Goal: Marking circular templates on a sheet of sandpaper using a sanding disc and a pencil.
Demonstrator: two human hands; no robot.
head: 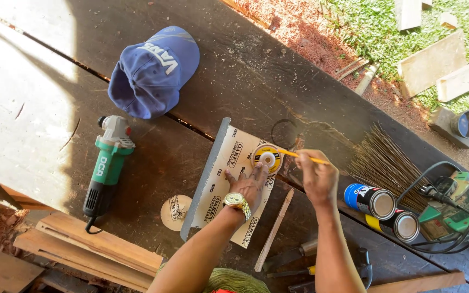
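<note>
A yellow disc [267,158] is being pressed onto the sandpaper sheet [229,179] by outstretched left fingers [256,172]; a pencil [302,157] is being gripped by right fingers [306,163] beside the disc.

Round yellow-rimmed disc [267,158] with a pale centre lies flat on a sandpaper sheet [229,184], which lies back-side up with one long edge curled, on the dark wooden bench. Yellow pencil [305,157] is tilted, its tip at the disc's rim.

An outdoor woodworking spot is shown; an angle grinder [107,165] and offcuts [432,62] are laid about a plank bench [256,70].
</note>
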